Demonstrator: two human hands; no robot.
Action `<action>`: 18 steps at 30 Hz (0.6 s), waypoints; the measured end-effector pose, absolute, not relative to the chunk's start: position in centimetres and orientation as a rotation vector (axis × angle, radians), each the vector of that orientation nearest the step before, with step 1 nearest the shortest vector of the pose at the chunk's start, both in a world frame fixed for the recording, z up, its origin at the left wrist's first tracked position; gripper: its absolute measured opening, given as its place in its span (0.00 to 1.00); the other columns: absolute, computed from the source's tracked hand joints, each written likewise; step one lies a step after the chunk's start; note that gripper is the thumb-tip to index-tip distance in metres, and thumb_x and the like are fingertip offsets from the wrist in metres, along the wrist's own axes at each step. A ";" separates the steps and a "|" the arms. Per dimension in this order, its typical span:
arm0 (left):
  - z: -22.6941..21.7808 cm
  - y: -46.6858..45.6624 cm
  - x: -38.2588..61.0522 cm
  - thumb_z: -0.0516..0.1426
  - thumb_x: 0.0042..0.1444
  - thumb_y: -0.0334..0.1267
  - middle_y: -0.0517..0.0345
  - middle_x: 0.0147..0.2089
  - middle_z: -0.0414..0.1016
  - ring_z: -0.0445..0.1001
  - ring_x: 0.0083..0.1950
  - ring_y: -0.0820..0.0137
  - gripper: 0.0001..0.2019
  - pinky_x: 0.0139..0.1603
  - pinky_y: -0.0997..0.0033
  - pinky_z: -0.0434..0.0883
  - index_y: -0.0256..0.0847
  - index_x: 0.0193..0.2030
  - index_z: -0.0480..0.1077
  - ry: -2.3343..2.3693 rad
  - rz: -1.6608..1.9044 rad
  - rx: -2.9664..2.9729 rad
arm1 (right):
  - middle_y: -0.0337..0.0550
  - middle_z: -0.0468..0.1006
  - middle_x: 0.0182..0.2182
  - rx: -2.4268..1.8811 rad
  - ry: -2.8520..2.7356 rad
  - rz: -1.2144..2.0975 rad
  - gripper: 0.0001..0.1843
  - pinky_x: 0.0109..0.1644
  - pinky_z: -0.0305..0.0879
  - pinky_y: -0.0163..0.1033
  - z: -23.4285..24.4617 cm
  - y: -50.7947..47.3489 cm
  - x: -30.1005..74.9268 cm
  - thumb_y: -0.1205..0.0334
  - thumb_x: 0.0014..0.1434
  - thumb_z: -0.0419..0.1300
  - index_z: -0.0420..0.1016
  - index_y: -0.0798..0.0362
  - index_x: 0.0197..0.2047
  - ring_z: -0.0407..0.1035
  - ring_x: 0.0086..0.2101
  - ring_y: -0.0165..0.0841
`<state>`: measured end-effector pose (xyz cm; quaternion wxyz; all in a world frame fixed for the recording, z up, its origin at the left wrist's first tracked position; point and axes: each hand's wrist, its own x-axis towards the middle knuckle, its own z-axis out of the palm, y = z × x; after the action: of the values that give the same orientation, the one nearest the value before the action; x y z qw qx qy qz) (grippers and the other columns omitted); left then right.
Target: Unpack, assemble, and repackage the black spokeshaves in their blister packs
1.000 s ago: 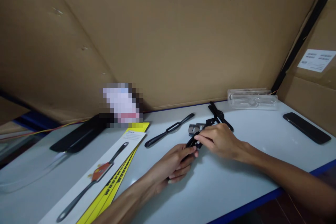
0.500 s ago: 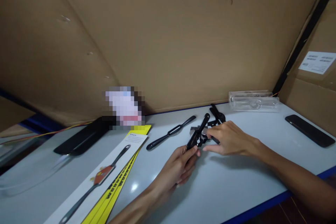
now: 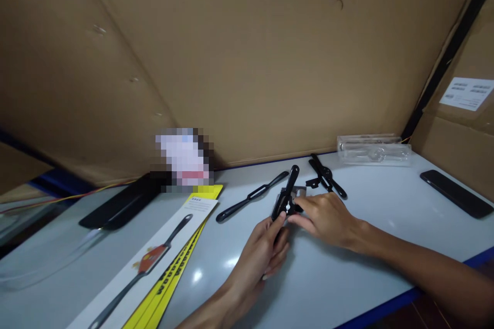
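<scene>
My left hand (image 3: 268,249) is closed round the lower handle of a black spokeshave (image 3: 292,180), held tilted over the table. My right hand (image 3: 328,218) meets its middle, with thumb and fingers closed on a small black metal piece (image 3: 292,207) against the spokeshave body. A silvery blade-like plate (image 3: 301,191) shows behind it, partly hidden by my fingers. Left of my hands, a slim black spokeshave frame (image 3: 254,195) with an open middle lies flat. Beyond my right hand lies another black spokeshave (image 3: 327,176), beside a small notched black plate (image 3: 312,183).
At the left lie a white card (image 3: 154,257) picturing a tool and yellow printed cards (image 3: 170,280). A black lamp-like panel (image 3: 123,203) and a blurred-out item (image 3: 184,159) are behind. Clear plastic packs (image 3: 374,151) stand by the cardboard wall (image 3: 247,61); a dark oblong (image 3: 455,193) lies right.
My right hand has moved slightly left and down, bringing the small black piece against the spokeshave. The held spokeshave has shifted a little left; more of the one behind shows.
</scene>
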<state>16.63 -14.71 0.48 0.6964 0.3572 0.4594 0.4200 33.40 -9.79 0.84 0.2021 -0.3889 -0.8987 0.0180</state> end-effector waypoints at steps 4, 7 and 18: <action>0.5 -14.7 16.5 0.63 0.52 0.59 0.75 0.16 0.47 0.40 0.15 0.83 0.26 0.13 0.80 0.40 0.44 0.27 0.54 1.030 0.907 0.786 | 0.44 0.81 0.29 -1.053 -2.524 -0.030 0.16 0.28 0.50 0.40 0.5 -9.8 33.4 0.53 0.70 0.56 0.74 0.56 0.38 0.73 0.27 0.34; 0.5 -14.6 16.4 0.62 0.53 0.61 0.75 0.16 0.47 0.39 0.15 0.83 0.27 0.14 0.80 0.40 0.44 0.26 0.52 1.040 0.887 0.778 | 0.44 0.81 0.29 -1.050 -2.528 -0.052 0.15 0.27 0.50 0.40 0.5 -9.9 33.3 0.53 0.70 0.56 0.73 0.56 0.38 0.73 0.27 0.34; 0.5 -14.8 16.6 0.64 0.50 0.60 0.75 0.15 0.45 0.40 0.15 0.83 0.28 0.13 0.80 0.40 0.44 0.23 0.52 1.062 0.880 0.816 | 0.45 0.81 0.30 -1.074 -2.537 -0.012 0.15 0.28 0.51 0.40 0.6 -9.9 33.2 0.53 0.70 0.56 0.74 0.56 0.39 0.73 0.27 0.34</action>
<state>16.61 -14.76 0.52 0.6958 0.3655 0.4762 0.3943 33.22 -9.91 0.63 0.1921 -0.3825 -0.9038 -0.0044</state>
